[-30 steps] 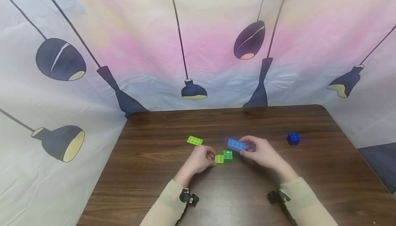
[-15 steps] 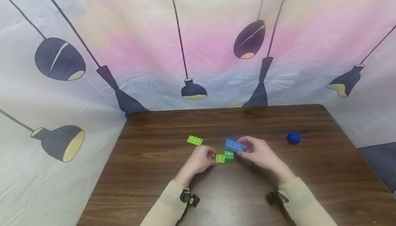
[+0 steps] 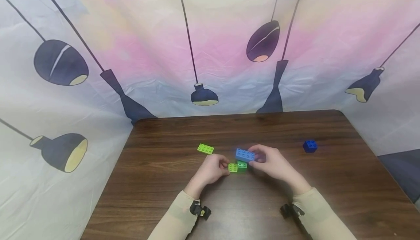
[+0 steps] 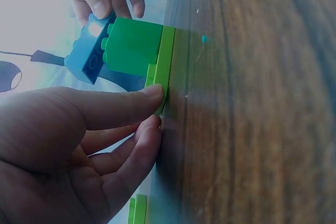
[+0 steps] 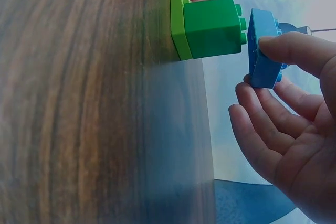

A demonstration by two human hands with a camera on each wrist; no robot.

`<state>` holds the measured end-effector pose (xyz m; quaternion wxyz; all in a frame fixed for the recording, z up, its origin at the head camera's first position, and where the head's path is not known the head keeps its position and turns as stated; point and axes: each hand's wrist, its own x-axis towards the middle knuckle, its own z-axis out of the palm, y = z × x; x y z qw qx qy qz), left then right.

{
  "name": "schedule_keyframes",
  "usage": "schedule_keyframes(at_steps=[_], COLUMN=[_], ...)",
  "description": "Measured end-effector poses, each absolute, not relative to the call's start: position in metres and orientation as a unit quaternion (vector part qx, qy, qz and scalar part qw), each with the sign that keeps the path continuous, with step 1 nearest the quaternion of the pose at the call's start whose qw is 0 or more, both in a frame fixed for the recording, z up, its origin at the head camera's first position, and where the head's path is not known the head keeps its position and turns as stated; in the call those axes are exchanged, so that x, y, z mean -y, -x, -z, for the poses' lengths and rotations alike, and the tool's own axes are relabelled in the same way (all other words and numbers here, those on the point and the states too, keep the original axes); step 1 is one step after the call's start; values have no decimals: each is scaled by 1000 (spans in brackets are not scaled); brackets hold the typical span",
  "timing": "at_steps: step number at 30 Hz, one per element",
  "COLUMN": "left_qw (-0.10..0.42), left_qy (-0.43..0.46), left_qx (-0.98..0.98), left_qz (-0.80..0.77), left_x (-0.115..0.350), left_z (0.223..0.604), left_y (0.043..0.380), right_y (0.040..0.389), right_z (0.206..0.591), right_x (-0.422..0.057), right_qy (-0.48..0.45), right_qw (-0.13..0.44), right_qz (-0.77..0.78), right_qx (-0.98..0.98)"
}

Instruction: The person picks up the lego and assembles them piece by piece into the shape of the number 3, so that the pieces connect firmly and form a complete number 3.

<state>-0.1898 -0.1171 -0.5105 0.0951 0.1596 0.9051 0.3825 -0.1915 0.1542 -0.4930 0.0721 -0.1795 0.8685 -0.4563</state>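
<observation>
My left hand [image 3: 211, 169] pinches the left end of a flat lime-green toy brick [image 3: 232, 167] lying on the table. On that brick's right end stands a taller green brick [image 5: 212, 27], its studs facing up. Between thumb and fingers, my right hand [image 3: 273, 161] pinches a light blue brick [image 3: 245, 154] that is two studs wide and longer than the green one. It hangs just over the green brick's studs; in the right wrist view a narrow gap shows between them. The blue brick is slightly tilted in the left wrist view.
Behind my left hand lies another flat lime-green brick [image 3: 205, 148]. A dark blue square brick [image 3: 310, 146] sits to the right on the brown wooden table [image 3: 157, 159]. A cloth printed with lamps [image 3: 205, 95] hangs behind the table's far edge.
My right hand has moved left with the light blue brick, bringing it over the green brick. My left hand stays on the flat lime-green brick, nearly in place.
</observation>
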Motion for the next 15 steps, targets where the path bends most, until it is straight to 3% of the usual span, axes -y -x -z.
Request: schedule_keyframes(at_steps=[15], left_qw=[94], left_qy=[-166], left_qx=[-904], left_qz=[-383], left_x=[118], left_z=[508], left_y=[190], right_y=[188], right_z=[493], right_x=[-144], right_qy=[210], right_qw=[66], right_qz=[455], right_qx=[-863])
